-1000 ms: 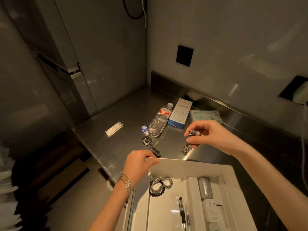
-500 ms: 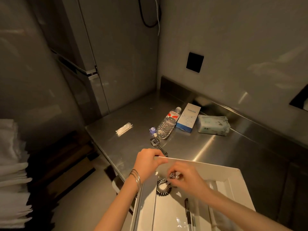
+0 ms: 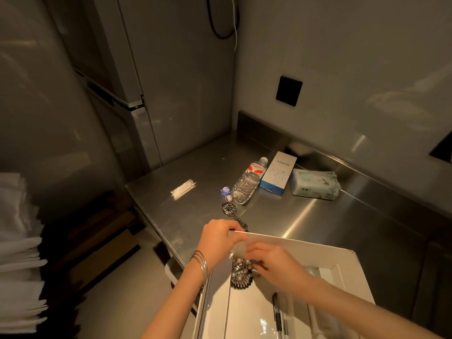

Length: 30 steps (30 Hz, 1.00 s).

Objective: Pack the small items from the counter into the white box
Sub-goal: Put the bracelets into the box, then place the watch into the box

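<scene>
hold: left hand (image 3: 220,238) is gripping the far-left corner of the open white cardboard box (image 3: 305,248), fingers curling over its rim | place: right hand (image 3: 274,265) is pinching beaded silver jewellery (image 3: 241,275) with bent fingertips, low in the box's left compartment | best: steadying the box, settling chains flat before releasing

Dim, warm light; glare streaks the counter (image 3: 305,216); edges bow

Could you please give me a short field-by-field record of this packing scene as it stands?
left hand: grips the far rim of the white box
right hand: inside the box, fingertips at the jewellery pile; grip unclear
in box: jewellery pile, pen
on counter: watch, bottle, Anker carton, wipes pack, white packet
</scene>
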Available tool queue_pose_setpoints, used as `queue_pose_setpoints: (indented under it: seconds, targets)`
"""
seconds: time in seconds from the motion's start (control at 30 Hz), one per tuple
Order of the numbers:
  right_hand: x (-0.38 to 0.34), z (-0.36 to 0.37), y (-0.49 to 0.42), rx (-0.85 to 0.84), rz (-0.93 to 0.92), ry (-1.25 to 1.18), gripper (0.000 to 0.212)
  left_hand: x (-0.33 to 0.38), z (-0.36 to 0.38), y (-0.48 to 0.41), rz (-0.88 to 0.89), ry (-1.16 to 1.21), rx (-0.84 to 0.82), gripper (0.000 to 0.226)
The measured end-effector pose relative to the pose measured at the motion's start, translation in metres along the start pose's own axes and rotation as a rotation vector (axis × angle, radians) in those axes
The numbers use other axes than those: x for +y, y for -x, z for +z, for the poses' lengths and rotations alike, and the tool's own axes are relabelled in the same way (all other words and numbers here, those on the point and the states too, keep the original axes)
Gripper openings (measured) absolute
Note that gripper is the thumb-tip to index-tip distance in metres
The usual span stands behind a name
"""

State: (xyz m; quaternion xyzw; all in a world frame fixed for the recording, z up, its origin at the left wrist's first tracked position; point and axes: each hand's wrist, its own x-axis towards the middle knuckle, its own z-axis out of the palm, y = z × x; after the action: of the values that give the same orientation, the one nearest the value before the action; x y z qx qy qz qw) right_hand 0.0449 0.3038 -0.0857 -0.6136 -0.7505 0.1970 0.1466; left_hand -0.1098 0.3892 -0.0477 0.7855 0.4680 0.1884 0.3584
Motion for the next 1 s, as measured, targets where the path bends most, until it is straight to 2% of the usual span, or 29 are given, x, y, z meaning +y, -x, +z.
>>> queue_pose_setpoints:
  seconds: [0.1,0.2,0.27,0.33,0.4,0.47,0.57,0.8,1.0]
  targets:
    - [-0.009,-0.049,0.005,0.000,0.030,-0.026,0.019,0.000,0.000,-0.002,-0.012,-0.004,-0.003,0.011]
    - [-0.016,-0.094,-0.005,0.031,0.020,-0.116,0.014,-0.001,0.002,-0.003,-0.014,-0.008,0.004,0.011]
    - [-0.012,-0.104,-0.029,0.065,0.090,-0.218,0.015,-0.001,0.002,-0.003,-0.020,-0.008,0.002,0.011]
    - [0.001,-0.097,-0.066,-0.004,0.225,-0.258,0.011,0.000,0.002,-0.003,-0.027,-0.009,-0.001,0.013]
    - [0.025,-0.077,-0.105,-0.145,0.345,-0.192,0.002,0.001,0.001,-0.002,-0.027,-0.006,-0.003,0.014]
    - [0.043,-0.051,-0.134,-0.260,0.435,-0.110,0.013,0.003,0.000,-0.001,-0.030,-0.008,-0.003,0.014]
    - [0.052,-0.021,-0.156,-0.311,0.507,-0.021,0.029,0.005,-0.001,0.000,-0.036,-0.006,-0.001,0.015]
    - [0.045,-0.005,-0.169,-0.125,0.492,0.156,0.040,0.003,0.001,-0.003,-0.061,0.004,0.009,0.012]
    - [0.033,0.003,-0.176,-0.125,0.426,0.264,0.047,0.004,0.001,-0.002,-0.034,-0.005,0.027,0.013]
